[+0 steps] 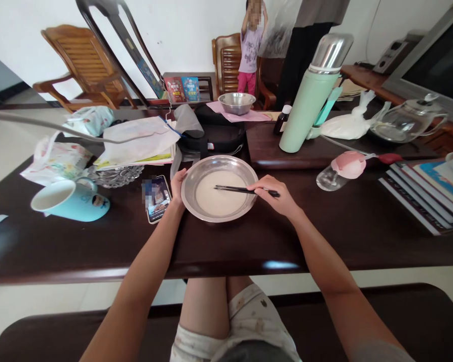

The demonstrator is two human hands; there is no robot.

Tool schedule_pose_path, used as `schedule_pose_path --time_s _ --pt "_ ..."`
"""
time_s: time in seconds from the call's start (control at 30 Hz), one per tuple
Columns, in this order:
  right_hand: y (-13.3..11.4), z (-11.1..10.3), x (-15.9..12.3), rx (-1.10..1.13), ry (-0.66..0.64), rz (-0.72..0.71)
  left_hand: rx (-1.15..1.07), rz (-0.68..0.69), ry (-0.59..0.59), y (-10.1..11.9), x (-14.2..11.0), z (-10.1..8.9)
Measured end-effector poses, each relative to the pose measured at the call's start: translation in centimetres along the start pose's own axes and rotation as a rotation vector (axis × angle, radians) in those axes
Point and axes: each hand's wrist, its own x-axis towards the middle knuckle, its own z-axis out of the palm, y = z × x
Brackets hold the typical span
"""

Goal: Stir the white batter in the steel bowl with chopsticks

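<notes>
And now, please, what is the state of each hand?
Left hand: touching the large metal bowl at its side; whether gripping, cannot be told.
Right hand: closed, holding the black chopsticks.

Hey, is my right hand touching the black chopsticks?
Touching: the head view shows your right hand with its thumb and fingers closed around the black chopsticks, no gap between.

The fingers of the left hand [177, 186] were partly hidden by the metal bowl [189, 193]. Whether the chopsticks [241, 189] in the right hand [275, 193] touched the pale contents [219, 202] could not be told. Left of the left hand, part of the phone [158, 198] was blurred; beyond it, papers [136, 141] covered some of a glass dish [117, 176]. Right of the right hand, the picture's edge cut off stacked books [419, 201]; beyond both hands, it cropped a standing person [297, 63].
</notes>
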Motion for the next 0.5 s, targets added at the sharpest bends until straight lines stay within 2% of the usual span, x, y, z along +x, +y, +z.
schedule_pose_path --time_s 0.13,0.33,0.5 --pt "-0.03 -0.54 -0.11 0.056 0.116 0.06 0.022 -0.01 -0.032 -0.02 0.14 -0.16" --pt "-0.31 0.12 0.08 0.052 -0.039 0.019 0.018 0.016 -0.003 -0.12 0.13 -0.15" --pt "-0.14 -0.55 -0.03 0.075 0.117 0.08 0.026 -0.001 -0.001 -0.04 -0.09 0.13"
